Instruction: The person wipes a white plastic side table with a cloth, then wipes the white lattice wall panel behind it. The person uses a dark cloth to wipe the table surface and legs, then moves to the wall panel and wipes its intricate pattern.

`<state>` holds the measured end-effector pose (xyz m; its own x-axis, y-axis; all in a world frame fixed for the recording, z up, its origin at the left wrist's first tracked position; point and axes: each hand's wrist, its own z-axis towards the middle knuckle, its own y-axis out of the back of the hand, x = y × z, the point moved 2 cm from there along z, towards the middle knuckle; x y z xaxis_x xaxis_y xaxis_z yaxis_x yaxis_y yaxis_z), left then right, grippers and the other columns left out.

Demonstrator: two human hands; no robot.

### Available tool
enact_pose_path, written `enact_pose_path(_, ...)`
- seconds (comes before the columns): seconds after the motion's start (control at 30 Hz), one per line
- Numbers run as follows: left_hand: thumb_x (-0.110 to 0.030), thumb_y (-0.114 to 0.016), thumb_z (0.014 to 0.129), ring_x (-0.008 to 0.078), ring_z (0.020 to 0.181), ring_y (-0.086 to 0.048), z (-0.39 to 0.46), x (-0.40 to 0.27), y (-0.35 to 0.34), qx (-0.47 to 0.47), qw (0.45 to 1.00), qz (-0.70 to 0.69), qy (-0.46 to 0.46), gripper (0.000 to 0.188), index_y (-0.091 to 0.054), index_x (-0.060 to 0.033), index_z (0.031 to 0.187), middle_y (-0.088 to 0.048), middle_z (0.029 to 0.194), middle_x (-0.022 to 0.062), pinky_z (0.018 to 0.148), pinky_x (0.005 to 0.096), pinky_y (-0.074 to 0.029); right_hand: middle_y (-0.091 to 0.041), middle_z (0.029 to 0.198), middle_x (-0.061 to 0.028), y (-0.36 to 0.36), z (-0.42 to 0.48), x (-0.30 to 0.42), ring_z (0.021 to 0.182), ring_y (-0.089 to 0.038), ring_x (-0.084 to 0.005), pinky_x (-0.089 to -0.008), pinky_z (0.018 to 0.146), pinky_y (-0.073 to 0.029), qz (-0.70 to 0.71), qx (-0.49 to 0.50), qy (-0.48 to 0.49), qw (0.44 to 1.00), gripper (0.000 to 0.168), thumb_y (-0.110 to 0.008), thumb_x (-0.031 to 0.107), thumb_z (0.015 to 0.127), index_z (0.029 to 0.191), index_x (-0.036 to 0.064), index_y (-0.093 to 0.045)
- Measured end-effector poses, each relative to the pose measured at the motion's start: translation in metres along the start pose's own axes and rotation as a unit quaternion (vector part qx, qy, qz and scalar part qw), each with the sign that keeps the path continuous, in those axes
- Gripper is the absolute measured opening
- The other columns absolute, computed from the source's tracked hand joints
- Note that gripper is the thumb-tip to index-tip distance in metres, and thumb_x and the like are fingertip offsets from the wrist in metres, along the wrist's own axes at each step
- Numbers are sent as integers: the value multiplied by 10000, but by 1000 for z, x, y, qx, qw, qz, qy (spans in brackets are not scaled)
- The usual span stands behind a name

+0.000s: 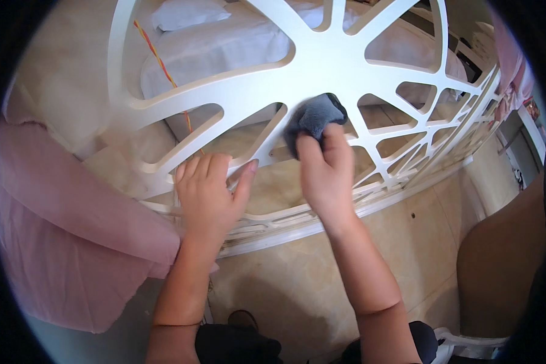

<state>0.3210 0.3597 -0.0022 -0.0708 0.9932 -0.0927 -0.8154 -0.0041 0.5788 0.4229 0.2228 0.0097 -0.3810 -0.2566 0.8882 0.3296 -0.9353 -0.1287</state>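
Note:
Before me stands a white openwork lattice screen (325, 63), with spokes fanning out from a solid centre. A grey cloth (317, 116) is bunched in my right hand (327, 168), pressed against the screen just below that centre. The cloth has a dark edge, and my fingertips are partly sunk into it. Lower and to the left, my left hand (209, 195) grips a slanted bar of the same screen. Its thumb lies along the near side of the bar, while its other fingertips go over the bar and are partly hidden.
Pink fabric (86, 218) drapes at the left, and a pink curtain (512, 77) hangs far right. Behind the screen are a bed with white bedding (218, 50) and a red-yellow twisted cord (157, 57). A brown rounded surface (505, 259) stands at right on the tiled floor (418, 245).

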Motion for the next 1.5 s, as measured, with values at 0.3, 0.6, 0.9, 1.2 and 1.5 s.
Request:
enact_pose_path(0.3, -244, -721, 806, 299, 752, -546, -3, 5, -1, 9, 1000, 6, -12, 235, -609, -47, 867, -593, 783, 93, 694, 409, -368, -508, 1048, -230, -13, -37, -14, 968, -470, -415, -439, 881, -391, -136, 29, 127, 982, 308, -514, -112, 769, 1069, -40, -524)
enact_pose_path(0.6, -120, -665, 776, 331, 1055, -542, -44, 26, 22, -98, 993, -54, -45, 239, -652, -50, 1004, -646, 1077, 100, 980, 434, -375, -555, 1227, -171, -30, -18, 10, 1039, -501, -329, -403, 857, -407, -511, 5, 435, 742, 237, -622, 88, 746, 958, -10, -663)
enact_pose_path(0.9, -159, -613, 858, 365, 1294, -338, -59, 60, 25, -209, 957, -161, 118, 554, -372, 21, 1323, -348, 1389, 253, 1087, 480, -256, -565, 1136, -176, -72, -57, -7, 988, -510, -322, -404, 846, -427, -435, 109, 327, 832, 432, -591, 61, 734, 1153, -44, -616)
enact_pose_path(1.2, -390, -313, 1016, 298, 1101, -522, -60, 79, 52, -100, 971, -114, 187, 477, -525, -10, 1210, -621, 1096, 131, 1078, 448, -249, -602, 1138, -158, -70, -20, 43, 1026, -528, -316, -385, 858, -437, -457, 16, 529, 715, 331, -680, 25, 687, 1013, -31, -675)
enact_pose_path(1.5, -446, -257, 1025, 288, 864, -543, -60, 88, 53, -109, 970, -141, 166, 568, -614, -6, 1077, -608, 938, 128, 915, 407, -348, -613, 964, -182, -140, -53, 41, 1052, -488, -360, -467, 983, -341, -533, 155, 424, 716, 336, -537, 234, 786, 923, -35, -685)
